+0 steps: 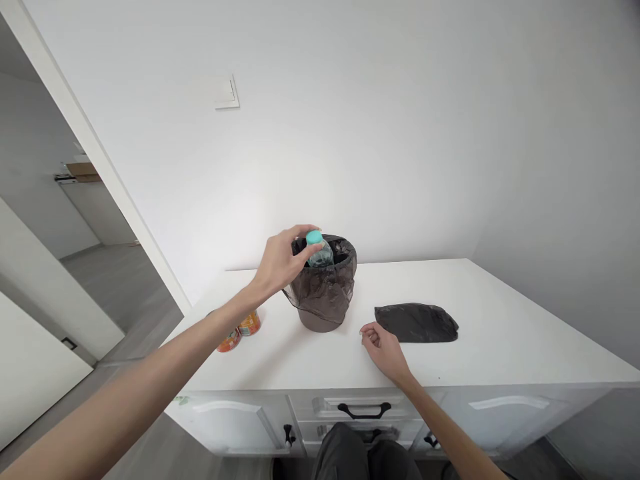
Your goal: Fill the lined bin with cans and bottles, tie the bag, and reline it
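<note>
A clear bottle point(321, 256) with a turquoise cap is pinched near its top by my left hand point(287, 257). The bottle's lower part is hidden inside a bin point(320, 321) lined with a dark, see-through bag point(325, 290) folded over its rim. On the white top, my right hand point(383, 348) rests with its fingers curled and nothing visible in them. Just beyond it and to the right lies a flat, folded black bag point(417, 322). Two orange cans point(250, 323) stand left of the bin, partly behind my left forearm.
The white cabinet top point(500, 327) backs onto a grey-white wall with a light switch point(227, 93). Drawers and doors with black handles point(364, 410) are below its front edge. An open doorway shows at the left.
</note>
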`<state>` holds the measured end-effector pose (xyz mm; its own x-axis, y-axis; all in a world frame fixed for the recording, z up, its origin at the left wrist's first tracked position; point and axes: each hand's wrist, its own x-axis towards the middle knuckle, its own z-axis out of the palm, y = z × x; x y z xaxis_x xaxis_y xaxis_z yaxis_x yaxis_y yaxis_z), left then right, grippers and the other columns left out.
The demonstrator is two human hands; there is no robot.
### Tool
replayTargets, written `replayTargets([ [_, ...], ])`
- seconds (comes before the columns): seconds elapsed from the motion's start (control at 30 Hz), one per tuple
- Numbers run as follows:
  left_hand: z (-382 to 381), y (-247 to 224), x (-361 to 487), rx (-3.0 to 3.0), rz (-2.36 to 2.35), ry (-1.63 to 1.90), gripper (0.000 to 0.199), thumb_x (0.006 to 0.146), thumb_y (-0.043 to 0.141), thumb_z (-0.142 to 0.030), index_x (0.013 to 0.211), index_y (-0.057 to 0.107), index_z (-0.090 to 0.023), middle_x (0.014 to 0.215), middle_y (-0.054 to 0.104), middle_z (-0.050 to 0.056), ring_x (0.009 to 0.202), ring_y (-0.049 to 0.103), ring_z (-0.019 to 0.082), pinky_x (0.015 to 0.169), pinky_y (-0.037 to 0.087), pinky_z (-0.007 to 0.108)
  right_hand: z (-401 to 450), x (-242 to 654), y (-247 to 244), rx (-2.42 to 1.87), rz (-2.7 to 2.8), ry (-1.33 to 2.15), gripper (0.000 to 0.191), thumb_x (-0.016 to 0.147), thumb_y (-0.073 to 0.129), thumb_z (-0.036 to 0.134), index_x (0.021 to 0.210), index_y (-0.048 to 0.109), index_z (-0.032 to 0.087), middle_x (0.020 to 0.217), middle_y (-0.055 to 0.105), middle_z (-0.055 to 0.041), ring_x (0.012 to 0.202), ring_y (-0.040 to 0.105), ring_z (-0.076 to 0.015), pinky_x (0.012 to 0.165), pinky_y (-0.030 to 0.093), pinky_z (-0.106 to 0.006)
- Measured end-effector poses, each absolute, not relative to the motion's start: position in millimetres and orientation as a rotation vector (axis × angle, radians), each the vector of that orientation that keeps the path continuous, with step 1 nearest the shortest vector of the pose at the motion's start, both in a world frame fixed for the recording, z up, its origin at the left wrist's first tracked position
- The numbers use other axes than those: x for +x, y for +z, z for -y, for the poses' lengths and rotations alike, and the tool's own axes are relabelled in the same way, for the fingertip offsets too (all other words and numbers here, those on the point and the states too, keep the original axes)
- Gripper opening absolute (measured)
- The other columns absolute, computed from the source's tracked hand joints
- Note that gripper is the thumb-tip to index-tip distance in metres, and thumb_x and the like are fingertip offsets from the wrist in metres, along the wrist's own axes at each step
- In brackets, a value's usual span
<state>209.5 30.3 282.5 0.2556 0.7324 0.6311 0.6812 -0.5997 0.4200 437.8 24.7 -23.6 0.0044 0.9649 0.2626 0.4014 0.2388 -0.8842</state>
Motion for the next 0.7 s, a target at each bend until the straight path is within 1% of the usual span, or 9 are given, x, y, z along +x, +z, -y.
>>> replayTargets([
  [0.17,-65.7,259.0,207.5,2.304,-1.47,1.039,0.033,0.091,0.068,-0.038,0.12,0.075,-0.026,0.123,0.079,0.002,0.108,0.075,0.024,0.102,0.059,0.038,-24.7,435.4,-21.8,-1.32,1.556,0.72,0.022,0.087,0.053,0.04,0.094,0.066,0.024,0.08,0.072,-0.0049,0.07,0.067,-0.0221,0.071,0.052,-0.034],
  [0.23,-79.2,252.1,206.0,2.301,-1.488,0.907,0.029,0.09,0.067,-0.036,0.114,0.078,-0.026,0.119,0.08,0.001,0.105,0.076,0.024,0.1,0.06,0.038,-24.7,434.9,-22.1,-1.315,1.545,0.717,0.021,0.086,0.054,0.039,0.093,0.066,0.023,0.079,0.073,-0.0048,0.069,0.067,-0.0219,0.07,0.052,-0.034],
  [0.3,-89.3,245.8,203.3,2.334,-1.469,0.816,0.026,0.089,0.066,-0.036,0.109,0.08,-0.026,0.116,0.081,0.0,0.106,0.076,0.025,0.1,0.06,0.037,-24.7,435.0,-22.8,-1.311,1.543,0.722,0.021,0.086,0.054,0.039,0.093,0.066,0.023,0.08,0.072,-0.0045,0.07,0.067,-0.0215,0.07,0.052,-0.034],
  [0.37,-94.6,240.7,197.5,2.394,-1.434,0.834,0.027,0.092,0.063,-0.04,0.11,0.08,-0.028,0.118,0.081,0.0,0.111,0.074,0.025,0.103,0.058,0.037,-24.4,435.3,-23.2,-1.311,1.545,0.728,0.022,0.087,0.053,0.039,0.094,0.066,0.023,0.08,0.072,-0.0044,0.071,0.067,-0.0213,0.071,0.052,-0.033],
  [0.47,-94.4,235.8,176.8,2.452,-1.475,1.046,0.036,0.1,0.051,-0.046,0.119,0.076,-0.028,0.127,0.077,0.003,0.12,0.07,0.024,0.106,0.056,0.038,-23.4,435.4,-22.2,-1.323,1.544,0.738,0.023,0.087,0.053,0.041,0.094,0.066,0.023,0.081,0.072,-0.0047,0.072,0.068,-0.0216,0.072,0.052,-0.034],
  [0.53,-91.6,233.0,152.7,2.443,-1.582,1.229,0.041,0.104,0.044,-0.048,0.125,0.071,-0.025,0.132,0.074,0.007,0.121,0.068,0.024,0.105,0.054,0.039,-22.5,435.0,-20.5,-1.328,1.545,0.742,0.024,0.087,0.053,0.042,0.094,0.066,0.023,0.081,0.072,-0.0049,0.072,0.067,-0.0218,0.071,0.052,-0.034],
  [0.6,-88.4,228.4,121.8,2.414,-1.721,1.316,0.044,0.104,0.041,-0.049,0.129,0.066,-0.023,0.134,0.071,0.01,0.118,0.067,0.024,0.102,0.054,0.04,-21.9,434.5,-18.7,-1.331,1.545,0.74,0.024,0.087,0.053,0.043,0.093,0.066,0.024,0.08,0.072,-0.0048,0.07,0.067,-0.0217,0.07,0.052,-0.033],
  [0.67,-84.8,220.4,88.5,2.381,-1.908,1.182,0.048,0.1,0.044,-0.053,0.131,0.063,-0.021,0.134,0.07,0.013,0.118,0.067,0.027,0.099,0.054,0.042,-21.7,434.1,-17.9,-1.338,1.544,0.733,0.023,0.087,0.054,0.043,0.092,0.066,0.024,0.079,0.073,-0.0048,0.069,0.067,-0.0216,0.069,0.052,-0.033],
  [0.7,-82.5,215.0,72.6,2.371,-2.012,1.024,0.052,0.097,0.046,-0.056,0.131,0.062,-0.02,0.133,0.07,0.015,0.12,0.066,0.029,0.101,0.053,0.044,-21.9,433.9,-18.2,-1.34,1.545,0.728,0.022,0.086,0.054,0.042,0.092,0.066,0.024,0.08,0.073,-0.005,0.069,0.067,-0.0216,0.069,0.052,-0.033],
])
